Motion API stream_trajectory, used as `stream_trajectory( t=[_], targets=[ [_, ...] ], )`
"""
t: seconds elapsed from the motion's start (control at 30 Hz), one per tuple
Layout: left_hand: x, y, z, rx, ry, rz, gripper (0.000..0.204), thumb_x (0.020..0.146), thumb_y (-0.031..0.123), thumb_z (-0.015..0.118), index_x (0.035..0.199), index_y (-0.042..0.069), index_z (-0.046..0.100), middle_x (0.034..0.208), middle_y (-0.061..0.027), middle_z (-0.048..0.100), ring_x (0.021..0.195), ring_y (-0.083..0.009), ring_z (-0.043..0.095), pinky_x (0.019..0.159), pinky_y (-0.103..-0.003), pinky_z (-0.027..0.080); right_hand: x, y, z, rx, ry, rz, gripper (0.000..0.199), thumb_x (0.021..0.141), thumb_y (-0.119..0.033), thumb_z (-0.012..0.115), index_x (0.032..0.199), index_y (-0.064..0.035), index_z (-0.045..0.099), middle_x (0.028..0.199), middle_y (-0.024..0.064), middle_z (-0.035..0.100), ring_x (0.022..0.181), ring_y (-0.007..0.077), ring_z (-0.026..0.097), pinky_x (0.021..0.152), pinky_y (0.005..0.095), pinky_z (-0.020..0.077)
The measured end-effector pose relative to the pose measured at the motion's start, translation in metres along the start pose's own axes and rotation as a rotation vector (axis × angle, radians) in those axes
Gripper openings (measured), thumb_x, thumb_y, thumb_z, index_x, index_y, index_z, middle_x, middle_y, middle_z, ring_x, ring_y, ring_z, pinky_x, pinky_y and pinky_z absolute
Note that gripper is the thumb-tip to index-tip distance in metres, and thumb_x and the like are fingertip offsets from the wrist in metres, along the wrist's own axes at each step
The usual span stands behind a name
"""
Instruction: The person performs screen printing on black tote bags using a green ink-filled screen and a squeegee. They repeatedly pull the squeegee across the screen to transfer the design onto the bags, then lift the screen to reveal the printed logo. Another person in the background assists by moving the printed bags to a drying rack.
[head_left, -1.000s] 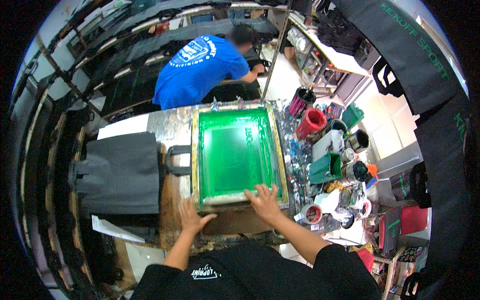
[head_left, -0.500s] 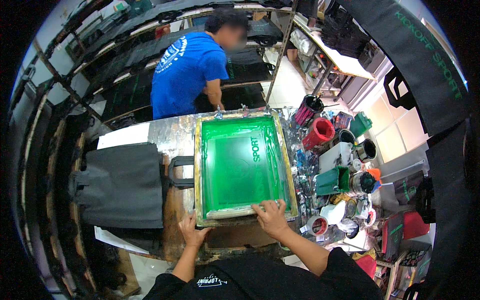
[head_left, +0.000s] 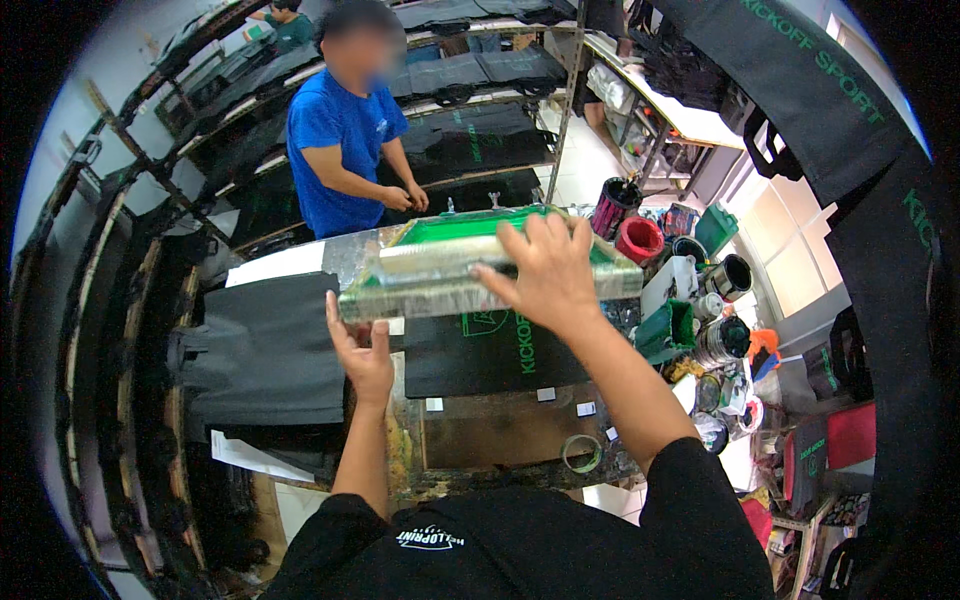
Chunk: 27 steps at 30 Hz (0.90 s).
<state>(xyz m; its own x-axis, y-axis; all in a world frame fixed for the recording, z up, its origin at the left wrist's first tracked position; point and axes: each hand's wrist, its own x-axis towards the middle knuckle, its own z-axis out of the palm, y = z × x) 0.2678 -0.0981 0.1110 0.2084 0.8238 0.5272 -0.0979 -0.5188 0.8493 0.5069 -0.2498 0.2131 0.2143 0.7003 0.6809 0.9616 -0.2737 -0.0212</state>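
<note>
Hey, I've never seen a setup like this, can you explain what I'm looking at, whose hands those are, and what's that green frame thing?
The view comes from a camera worn on a person's head, looking down, so the curved edges are lens distortion. Their left hand and right hand grip the front bar of a green screen frame, tilted up off the worktable. Under it lies a black bag with a green print. A stack of black bags sits to the left, ink pots to the right. Another person in a blue shirt stands opposite.
</note>
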Motion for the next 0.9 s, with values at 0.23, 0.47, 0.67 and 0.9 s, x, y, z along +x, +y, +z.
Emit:
stream_trajectory(
  t=[0.23,0.47,0.67,0.9],
  targets=[
    [-0.111,-0.126,-0.024,1.040,-0.490,-0.469,0.092,0.089,0.041,0.085,0.146,-0.016,0.040,0.140,-0.0391,0.050,0.129,-0.0529,0.052,0.110,-0.055,0.043,0.017,0.001,-0.006,0.016,-0.025,0.023,0.054,0.087,-0.056,0.077,0.112,-0.0087,0.073,0.095,0.0098,0.064,0.097,0.0290,0.060,0.094,0.0486,0.0376],
    [-0.136,-0.170,-0.031,0.788,-0.433,-0.579,0.055,0.091,0.028,0.081,0.126,-0.010,0.060,0.118,-0.0341,0.066,0.109,-0.0494,0.064,0.099,-0.054,0.050,0.029,0.007,-0.002,0.018,-0.011,0.015,0.055,0.088,-0.060,0.074,0.109,-0.0092,0.074,0.093,0.0090,0.064,0.095,0.0292,0.060,0.091,0.0498,0.0387],
    [-0.057,-0.104,-0.002,0.720,-0.295,-0.103,0.028,0.098,0.022,0.070,0.098,-0.007,0.070,0.092,-0.0299,0.071,0.091,-0.0491,0.070,0.081,-0.053,0.053,0.031,0.009,-0.008,0.017,-0.056,0.033,0.051,0.089,-0.058,0.074,0.104,-0.0098,0.072,0.091,0.0082,0.062,0.093,0.0289,0.059,0.087,0.0477,0.0383],
    [0.086,-0.073,-0.078,0.222,-0.341,-0.691,0.033,0.096,0.024,0.075,0.116,-0.001,0.075,0.094,-0.0070,0.076,0.083,-0.0137,0.070,0.061,-0.030,0.054,0.035,0.012,-0.002,0.019,0.006,0.014,0.050,0.090,-0.059,0.073,0.105,-0.0103,0.072,0.092,0.0080,0.063,0.094,0.0288,0.059,0.090,0.0498,0.0385]
  ],
)
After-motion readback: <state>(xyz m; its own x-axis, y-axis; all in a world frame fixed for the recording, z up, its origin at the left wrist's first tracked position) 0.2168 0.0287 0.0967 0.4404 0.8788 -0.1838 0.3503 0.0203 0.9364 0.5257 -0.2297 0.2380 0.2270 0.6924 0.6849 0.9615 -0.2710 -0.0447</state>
